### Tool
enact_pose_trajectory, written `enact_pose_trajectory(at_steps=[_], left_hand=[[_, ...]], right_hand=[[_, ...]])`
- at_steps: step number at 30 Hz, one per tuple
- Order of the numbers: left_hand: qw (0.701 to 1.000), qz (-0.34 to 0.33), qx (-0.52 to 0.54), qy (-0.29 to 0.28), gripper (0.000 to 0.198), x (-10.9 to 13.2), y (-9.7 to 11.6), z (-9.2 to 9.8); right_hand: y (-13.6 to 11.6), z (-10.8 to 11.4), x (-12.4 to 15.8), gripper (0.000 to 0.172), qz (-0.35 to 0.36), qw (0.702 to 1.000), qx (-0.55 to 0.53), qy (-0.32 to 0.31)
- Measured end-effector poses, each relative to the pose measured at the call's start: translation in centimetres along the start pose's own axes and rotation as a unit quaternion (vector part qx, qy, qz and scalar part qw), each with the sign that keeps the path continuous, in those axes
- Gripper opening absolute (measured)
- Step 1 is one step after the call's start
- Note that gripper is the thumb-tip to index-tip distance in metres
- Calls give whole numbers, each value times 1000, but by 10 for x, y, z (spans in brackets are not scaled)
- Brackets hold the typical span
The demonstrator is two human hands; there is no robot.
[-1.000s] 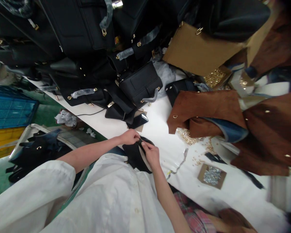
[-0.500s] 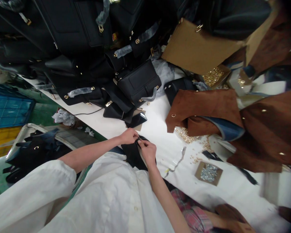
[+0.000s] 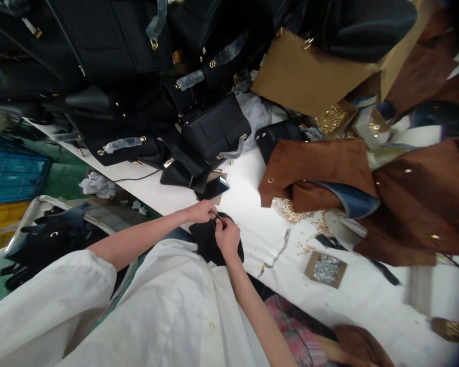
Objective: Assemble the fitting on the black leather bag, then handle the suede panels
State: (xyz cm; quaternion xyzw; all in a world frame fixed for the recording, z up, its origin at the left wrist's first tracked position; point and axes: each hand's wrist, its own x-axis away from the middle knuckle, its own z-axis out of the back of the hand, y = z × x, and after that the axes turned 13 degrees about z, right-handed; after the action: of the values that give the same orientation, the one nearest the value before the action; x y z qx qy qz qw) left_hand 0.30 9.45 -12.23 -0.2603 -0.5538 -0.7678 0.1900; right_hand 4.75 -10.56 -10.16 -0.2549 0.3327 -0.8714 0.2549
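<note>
The black piece [image 3: 207, 245] is a flat, matte panel with a rounded outline. It lies at the near edge of the table [image 3: 248, 204], partly overhanging it, its top edge pinched between the left hand [image 3: 202, 211] and right hand [image 3: 227, 237].

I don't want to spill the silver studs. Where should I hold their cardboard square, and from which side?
Probably pinch two opposite bare edges of the cardboard square, fingers low, coming from the near, open side of the white table. It lies flat and the silver studs look loose in its middle, so keep it level.
</note>
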Motion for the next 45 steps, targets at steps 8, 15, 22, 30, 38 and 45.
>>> enact_pose_trajectory(at_steps=[8, 15, 22, 30, 38, 45], left_hand=[[998, -11, 30, -58, 18, 3, -9, 10], [998, -2, 23, -59, 14, 4, -9, 9], [1000, 10, -21, 3, 13, 7, 4, -4], [997, 33, -39, 64, 11, 11, 1, -18], [997, 13, -45, 61, 12, 17, -2, -17], [996, -9, -55, 71, 17, 20, 0, -18]], right_hand=[[4, 1, -6, 32, 20, 999, -5, -25], [8, 1, -5, 32, 34, 998, -38, -35], [11, 13, -6, 33, 63, 993, -84, -62], [10, 11, -4, 30, 57, 992, -98, -50], [13, 16, -5, 30, 76, 988, -111, -74], [12, 17, -6, 31, 90, 987, -108, -78]])
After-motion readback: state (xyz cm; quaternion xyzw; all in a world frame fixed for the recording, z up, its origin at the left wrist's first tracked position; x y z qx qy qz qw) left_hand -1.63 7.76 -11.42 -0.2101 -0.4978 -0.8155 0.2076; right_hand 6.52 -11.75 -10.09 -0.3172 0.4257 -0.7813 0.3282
